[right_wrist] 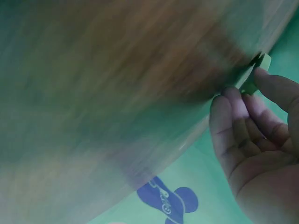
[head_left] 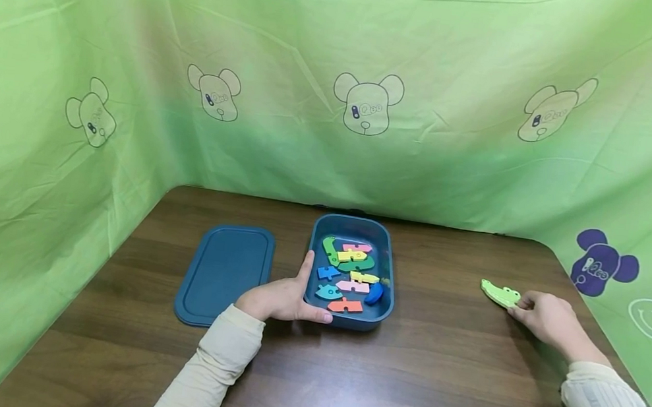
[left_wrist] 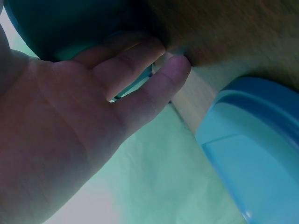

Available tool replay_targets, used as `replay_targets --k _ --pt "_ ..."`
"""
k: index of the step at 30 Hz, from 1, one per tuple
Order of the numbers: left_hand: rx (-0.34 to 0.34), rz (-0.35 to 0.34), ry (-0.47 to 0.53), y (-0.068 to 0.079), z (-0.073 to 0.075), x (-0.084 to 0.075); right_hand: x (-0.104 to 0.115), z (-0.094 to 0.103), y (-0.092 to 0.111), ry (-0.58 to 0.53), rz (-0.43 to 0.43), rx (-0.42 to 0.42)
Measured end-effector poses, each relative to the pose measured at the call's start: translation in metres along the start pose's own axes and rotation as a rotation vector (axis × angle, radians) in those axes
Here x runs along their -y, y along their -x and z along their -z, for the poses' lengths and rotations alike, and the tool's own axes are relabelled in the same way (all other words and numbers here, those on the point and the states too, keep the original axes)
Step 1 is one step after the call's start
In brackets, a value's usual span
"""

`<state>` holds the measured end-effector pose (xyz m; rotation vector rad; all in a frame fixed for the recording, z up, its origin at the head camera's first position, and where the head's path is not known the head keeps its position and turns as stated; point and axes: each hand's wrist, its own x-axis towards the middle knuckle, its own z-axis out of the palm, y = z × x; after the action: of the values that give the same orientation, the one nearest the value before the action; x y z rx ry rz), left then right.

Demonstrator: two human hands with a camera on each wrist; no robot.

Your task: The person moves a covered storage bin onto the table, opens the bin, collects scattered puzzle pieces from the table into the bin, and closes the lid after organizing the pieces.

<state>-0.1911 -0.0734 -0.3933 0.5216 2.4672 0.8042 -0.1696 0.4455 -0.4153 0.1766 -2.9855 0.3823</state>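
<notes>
A dark blue box (head_left: 390,288) without its lid stands on the table, with several colourful flat puzzle pieces (head_left: 345,306) lying in it. My left hand (head_left: 280,298) rests against the box's left wall, its index finger along that side and its thumb at the near rim. In the left wrist view, the left hand's (left_wrist: 117,102) other fingers stretch out straight beside the box. Far to the right, my right hand (head_left: 546,319) pinches a light green crocodile-shaped piece (head_left: 498,293) close over the table. The right wrist view shows that crocodile-shaped piece (right_wrist: 251,85) between thumb and fingertips, partly hidden.
A flat dark blue lid (head_left: 229,273) lies on the wooden table (head_left: 432,387), left of the box and near my left forearm. Green cloth (head_left: 424,174) with printed bear heads hangs behind the table and along both sides.
</notes>
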Motion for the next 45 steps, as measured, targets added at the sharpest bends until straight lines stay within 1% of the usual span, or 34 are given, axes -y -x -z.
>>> replay_targets --k 7,12,16,19,23,26,31,45 --pt "-0.002 -0.003 0.010 0.000 0.000 0.001 0.019 -0.001 -0.005 -0.077 -0.002 -0.118" --pt "0.001 0.001 0.001 -0.001 0.000 0.001 0.037 -0.002 -0.006 -0.152 -0.016 -0.163" --pt "0.001 0.003 0.004 -0.001 0.000 0.002 0.052 -0.002 -0.008 -0.227 -0.024 -0.172" --pt "-0.001 0.001 0.006 -0.001 0.000 0.001 0.062 -0.001 -0.011 -0.257 -0.015 -0.184" --pt "0.003 0.028 -0.002 -0.001 0.000 0.000 0.076 0.001 -0.016 -0.263 0.024 -0.217" --pt "0.001 0.033 -0.009 -0.001 0.000 0.000 0.086 0.002 -0.019 -0.279 0.045 -0.225" --pt "0.003 0.011 -0.016 -0.001 0.000 0.001 0.101 0.003 -0.022 -0.307 0.072 -0.233" --pt "0.012 0.013 0.002 -0.001 0.000 0.001 0.135 0.005 -0.028 -0.377 0.137 -0.227"
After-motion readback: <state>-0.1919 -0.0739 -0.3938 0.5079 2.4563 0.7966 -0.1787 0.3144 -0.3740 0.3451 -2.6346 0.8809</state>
